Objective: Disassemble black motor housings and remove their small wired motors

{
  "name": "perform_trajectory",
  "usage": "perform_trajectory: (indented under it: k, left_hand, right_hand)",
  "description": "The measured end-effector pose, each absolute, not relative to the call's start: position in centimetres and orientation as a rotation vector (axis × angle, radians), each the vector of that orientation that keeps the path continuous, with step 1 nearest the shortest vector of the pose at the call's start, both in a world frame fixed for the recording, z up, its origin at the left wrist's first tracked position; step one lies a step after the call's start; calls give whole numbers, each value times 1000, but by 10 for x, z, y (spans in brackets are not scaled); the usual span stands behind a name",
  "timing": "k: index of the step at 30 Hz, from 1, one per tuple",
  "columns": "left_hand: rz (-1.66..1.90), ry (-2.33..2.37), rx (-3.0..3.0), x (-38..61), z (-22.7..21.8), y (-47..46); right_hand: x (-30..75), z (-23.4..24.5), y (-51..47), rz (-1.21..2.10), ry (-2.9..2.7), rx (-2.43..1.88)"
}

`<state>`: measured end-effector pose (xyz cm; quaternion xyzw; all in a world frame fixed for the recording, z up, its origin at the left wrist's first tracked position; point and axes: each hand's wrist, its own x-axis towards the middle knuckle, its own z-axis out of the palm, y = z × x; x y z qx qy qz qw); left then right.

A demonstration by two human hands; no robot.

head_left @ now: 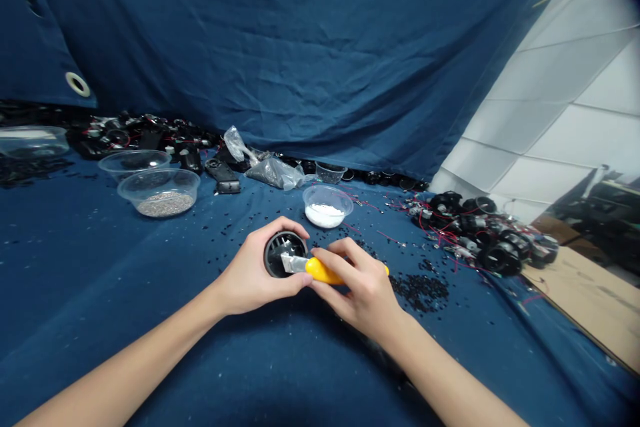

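My left hand [255, 270] is wrapped round a round black plastic housing [275, 255], its open, slotted side turned up toward me. In my right hand [363, 283] is a utility knife [323, 271] with a yellow handle. Its wide metal blade reaches into the housing, and the tip lies against or just above the inside; I cannot tell which. My left thumb touches the front end of the yellow handle. Beyond my hands stands a clear bowl [327, 205] of small white pieces. Tiny black parts [423, 290] lie scattered to the right of my right hand.
A clear bowl of grey bits [159, 192] stands at left, with another clear bowl [134, 162] behind it. Plastic bags [275, 171] lie at the back. A heap of black parts with red wires [493, 233] sits at right, near a cardboard sheet [590, 300]. Blue cloth [310, 33] hangs behind.
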<state>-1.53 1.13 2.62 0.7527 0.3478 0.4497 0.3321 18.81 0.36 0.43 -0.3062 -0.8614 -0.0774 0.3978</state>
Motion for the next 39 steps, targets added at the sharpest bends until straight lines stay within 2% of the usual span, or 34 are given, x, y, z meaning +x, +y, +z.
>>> perform_trajectory:
  k: [39]
  left_hand:
    - [1252,956,1862,-11,25,4]
  right_hand:
    - [187,4,4,-257,-2092,-816]
